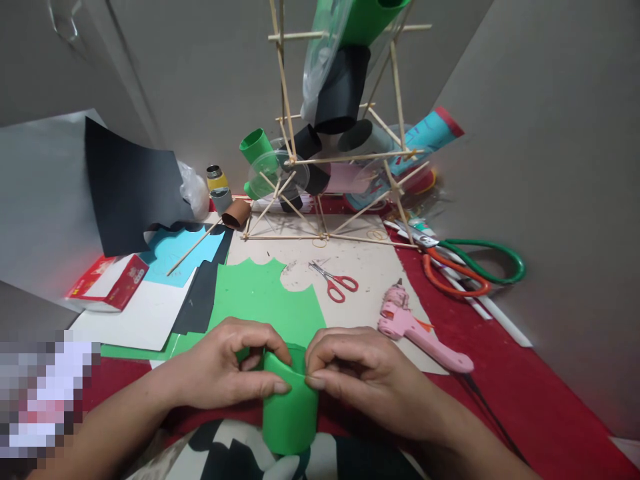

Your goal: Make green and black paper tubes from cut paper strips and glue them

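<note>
Between my two hands stands a green foam or card tube point(290, 420), rolled with its open mouth upward, close to my lap. My left hand point(237, 363) pinches its upper rim with the thumb outside and the fingertips at the inner side. On the opposite side of the rim, my right hand point(355, 370) pinches the edge between thumb and fingers. Just beyond lies a green sheet point(265, 303) with scalloped cutouts along its far edge. A pink glue gun point(415, 330) rests to the right of my right hand, and small red-handled scissors point(336, 281) lie ahead.
A wooden stick frame point(325, 237) carrying clear discs and coloured tubes rises at the back. Large scissors point(460, 263) with green and orange handles lie right. Black sheet point(135, 187), blue sheet point(185, 250), red box point(113, 283) and brown tube point(237, 214) are at left.
</note>
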The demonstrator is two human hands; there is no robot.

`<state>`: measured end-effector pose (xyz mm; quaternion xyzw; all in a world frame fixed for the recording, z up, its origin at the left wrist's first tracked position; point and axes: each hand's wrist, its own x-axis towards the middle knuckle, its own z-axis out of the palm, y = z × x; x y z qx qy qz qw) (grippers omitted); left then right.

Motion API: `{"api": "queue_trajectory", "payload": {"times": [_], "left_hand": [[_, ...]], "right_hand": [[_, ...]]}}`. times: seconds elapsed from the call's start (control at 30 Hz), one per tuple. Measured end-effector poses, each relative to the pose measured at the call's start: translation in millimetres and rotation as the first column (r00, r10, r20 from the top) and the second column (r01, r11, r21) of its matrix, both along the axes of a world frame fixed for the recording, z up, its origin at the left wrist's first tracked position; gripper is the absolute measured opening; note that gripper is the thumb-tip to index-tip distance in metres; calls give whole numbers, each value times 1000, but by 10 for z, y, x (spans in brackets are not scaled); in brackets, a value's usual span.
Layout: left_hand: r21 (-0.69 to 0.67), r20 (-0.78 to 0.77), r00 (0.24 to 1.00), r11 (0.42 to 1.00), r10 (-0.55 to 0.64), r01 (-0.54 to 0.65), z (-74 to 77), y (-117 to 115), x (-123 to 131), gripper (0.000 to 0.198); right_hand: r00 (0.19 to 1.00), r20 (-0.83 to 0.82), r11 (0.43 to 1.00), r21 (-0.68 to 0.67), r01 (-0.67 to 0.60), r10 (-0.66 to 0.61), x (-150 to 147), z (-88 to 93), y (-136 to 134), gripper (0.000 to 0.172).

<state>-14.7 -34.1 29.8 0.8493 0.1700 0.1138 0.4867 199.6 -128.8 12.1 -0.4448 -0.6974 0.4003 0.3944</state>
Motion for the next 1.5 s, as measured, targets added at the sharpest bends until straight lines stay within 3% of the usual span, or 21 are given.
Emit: {"api": "queue_trajectory", "payload": {"times": [0.53, 0.73, 0.93, 1.27, 1.4, 1.5], "left_hand": [[-49, 93, 992, 994, -90, 95, -28, -30, 62, 16], [-27, 10, 1000, 999, -17, 17, 5, 44, -1, 26], [-64, 27, 1000, 998, -1, 3, 25, 11, -1, 20], [-226, -6, 1000, 974, -2, 1, -10, 17, 44, 33], [-159, 64, 996, 986, 68, -57, -11, 6, 22, 25], [-68, 109, 992, 996, 57, -50, -13, -7, 3, 18]], "right_hand": [[999, 11, 999, -17, -52, 52, -70, -53, -1, 20], [1000, -23, 1000, -28, 10, -11, 21, 13, -7, 20], [998, -65, 996, -89, 13, -19, -16, 2, 23, 16], [999, -29, 999, 10, 35, -35, -26, -5, 11, 22], [1000, -2, 999, 24, 30, -30, 3, 13, 7, 21], [1000, 11, 999, 39, 13, -13, 14, 12, 6, 20]]}}
